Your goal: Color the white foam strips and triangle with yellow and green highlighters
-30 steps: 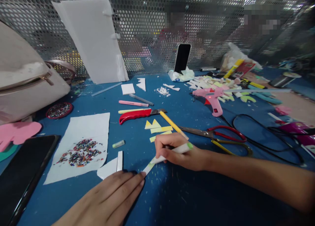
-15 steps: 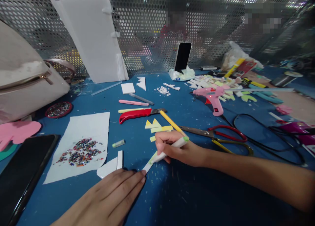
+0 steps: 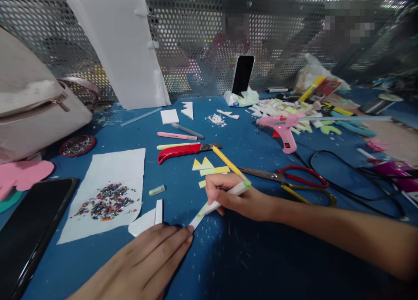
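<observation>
My right hand point(image 3: 233, 197) grips a white marker point(image 3: 225, 199) with a green end, its tip on a narrow white strip point(image 3: 196, 220) partly coloured light green. The fingertips of my left hand point(image 3: 153, 256) press the strip's lower end on the blue table, fingers stretched and lying flat. A yellow pencil point(image 3: 229, 162) slants out above my right hand. Yellow-tinted pieces point(image 3: 214, 171) lie just behind that hand. The pale green cap point(image 3: 157, 190) rests behind my left hand, and a white piece point(image 3: 143, 223) lies beside its knuckles.
A red cutter point(image 3: 179, 152), scissors point(image 3: 277, 176) and a pink glue gun point(image 3: 283, 130) with a black cord lie beyond my hands. At left are a paper with beads point(image 3: 130, 165), a phone point(image 3: 35, 230) and a bag point(image 3: 35, 95). Another phone point(image 3: 243, 75) stands at the back.
</observation>
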`<state>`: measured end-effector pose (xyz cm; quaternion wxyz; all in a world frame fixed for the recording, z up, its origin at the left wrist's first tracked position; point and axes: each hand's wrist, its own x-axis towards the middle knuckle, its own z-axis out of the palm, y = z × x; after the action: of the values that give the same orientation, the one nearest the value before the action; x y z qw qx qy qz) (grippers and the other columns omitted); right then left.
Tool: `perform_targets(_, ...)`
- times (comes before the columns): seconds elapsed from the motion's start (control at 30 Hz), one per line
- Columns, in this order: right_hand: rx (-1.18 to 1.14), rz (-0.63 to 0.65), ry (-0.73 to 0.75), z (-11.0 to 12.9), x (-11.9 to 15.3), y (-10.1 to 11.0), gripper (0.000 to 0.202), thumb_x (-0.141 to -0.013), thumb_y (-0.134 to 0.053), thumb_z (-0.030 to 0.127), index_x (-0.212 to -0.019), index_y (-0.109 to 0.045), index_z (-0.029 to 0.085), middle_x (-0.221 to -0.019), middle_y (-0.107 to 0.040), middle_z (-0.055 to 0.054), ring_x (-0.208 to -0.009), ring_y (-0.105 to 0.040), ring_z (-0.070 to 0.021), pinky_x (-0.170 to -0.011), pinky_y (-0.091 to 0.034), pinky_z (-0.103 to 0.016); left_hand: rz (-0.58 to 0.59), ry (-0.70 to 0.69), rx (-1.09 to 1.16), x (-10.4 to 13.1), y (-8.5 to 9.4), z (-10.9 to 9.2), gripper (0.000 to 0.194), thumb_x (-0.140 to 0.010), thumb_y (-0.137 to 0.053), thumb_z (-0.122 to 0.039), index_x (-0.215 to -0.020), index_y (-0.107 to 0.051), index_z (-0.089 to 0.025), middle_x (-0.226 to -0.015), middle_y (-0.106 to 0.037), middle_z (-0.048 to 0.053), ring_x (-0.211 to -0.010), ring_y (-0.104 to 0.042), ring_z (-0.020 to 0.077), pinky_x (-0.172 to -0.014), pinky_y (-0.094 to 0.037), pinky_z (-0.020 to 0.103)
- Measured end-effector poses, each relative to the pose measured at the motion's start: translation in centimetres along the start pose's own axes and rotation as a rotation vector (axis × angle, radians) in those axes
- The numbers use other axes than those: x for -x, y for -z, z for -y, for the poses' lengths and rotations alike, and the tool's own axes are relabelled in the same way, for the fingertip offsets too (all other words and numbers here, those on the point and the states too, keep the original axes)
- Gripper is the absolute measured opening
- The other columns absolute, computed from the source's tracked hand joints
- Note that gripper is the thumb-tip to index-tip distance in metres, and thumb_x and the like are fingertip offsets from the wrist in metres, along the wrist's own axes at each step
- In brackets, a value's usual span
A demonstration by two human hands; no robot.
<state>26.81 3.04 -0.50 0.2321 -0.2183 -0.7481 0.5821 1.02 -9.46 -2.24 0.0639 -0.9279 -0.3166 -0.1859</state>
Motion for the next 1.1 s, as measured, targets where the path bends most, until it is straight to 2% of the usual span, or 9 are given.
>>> perform_targets(0.1, -0.011, 0.029, -0.012, 0.0, 0.0, 0.1, 0.045, -0.102, -0.05, 0.045, -0.07, -0.051, 0.014, -0.058, -0.054, 0.002, -0.054, -0.049, -0.007, -0.055, -0.036, -0.019, 0.007, -0.011, 0.0, -0.2, 0.2, 0.0, 0.044, -0.102, -0.044, -0.019, -0.145, -0.05, -0.017, -0.134, -0.064, 0.004, -0.118, -0.061, 0.0174, -0.107, -0.046, 0.026)
perform_targets(0.3, -0.015, 0.011, -0.026, -0.1, 0.0, 0.0, 0.044, -0.101, -0.052, 0.046, -0.072, -0.054, 0.014, -0.061, -0.056, 0.001, -0.054, -0.051, -0.0075, -0.055, -0.037, -0.02, -0.011, -0.006, -0.012, -1.2, 1.5, 0.3, 0.039, -0.103, -0.037, -0.011, -0.128, -0.065, -0.019, -0.13, -0.067, -0.005, -0.116, -0.06, 0.011, -0.111, -0.039, 0.019)
perform_targets(0.43, -0.023, 0.014, -0.022, -0.2, 0.0, 0.0, 0.044, -0.1, -0.052, 0.048, -0.072, -0.055, 0.014, -0.062, -0.057, 0.001, -0.055, -0.052, -0.0086, -0.054, -0.038, -0.02, 0.022, -0.005, -0.001, -0.5, 0.8, 0.2, 0.044, -0.103, -0.042, -0.018, -0.147, -0.048, -0.02, -0.134, -0.065, 0.0, -0.117, -0.061, 0.0149, -0.109, -0.044, 0.024)
perform_targets(0.53, -0.021, 0.025, -0.028, -0.2, 0.0, 0.1, 0.042, -0.1, -0.053, 0.047, -0.074, -0.055, 0.014, -0.063, -0.057, 0.001, -0.056, -0.054, -0.0089, -0.054, -0.039, -0.02, 0.019, 0.011, 0.014, 0.2, 0.1, 0.1, 0.049, -0.103, -0.042, -0.021, -0.152, -0.04, -0.02, -0.135, -0.064, 0.002, -0.118, -0.061, 0.017, -0.111, -0.045, 0.027)
perform_targets(0.87, -0.043, 0.047, -0.034, -0.3, 0.1, 0.1, 0.045, -0.1, -0.053, 0.048, -0.071, -0.054, 0.014, -0.062, -0.055, 0.001, -0.054, -0.053, -0.0083, -0.052, -0.037, -0.019, 0.03, 0.017, 0.013, 0.3, 0.1, 0.0, 0.049, -0.102, -0.044, -0.02, -0.15, -0.043, -0.02, -0.135, -0.064, 0.004, -0.118, -0.062, 0.0186, -0.109, -0.047, 0.029)
perform_targets(1.0, -0.043, 0.041, -0.04, -0.1, 0.0, 0.1, 0.044, -0.099, -0.055, 0.049, -0.072, -0.053, 0.014, -0.063, -0.056, 0.001, -0.055, -0.054, -0.0087, -0.053, -0.038, -0.019, 0.029, -0.009, 0.007, -0.2, 0.6, 0.0, 0.044, -0.102, -0.041, -0.016, -0.145, -0.051, -0.019, -0.135, -0.064, 0.001, -0.118, -0.061, 0.0151, -0.111, -0.043, 0.024)
perform_targets(1.1, -0.032, 0.053, -0.043, -0.1, 0.0, 0.1, 0.046, -0.099, -0.053, 0.05, -0.071, -0.053, 0.014, -0.063, -0.055, 0.001, -0.055, -0.054, -0.0086, -0.053, -0.038, -0.02, 0.037, 0.002, 0.0, 0.1, 0.4, 0.1, 0.046, -0.103, -0.042, -0.018, -0.148, -0.047, -0.02, -0.135, -0.064, 0.002, -0.118, -0.061, 0.0157, -0.111, -0.043, 0.025)
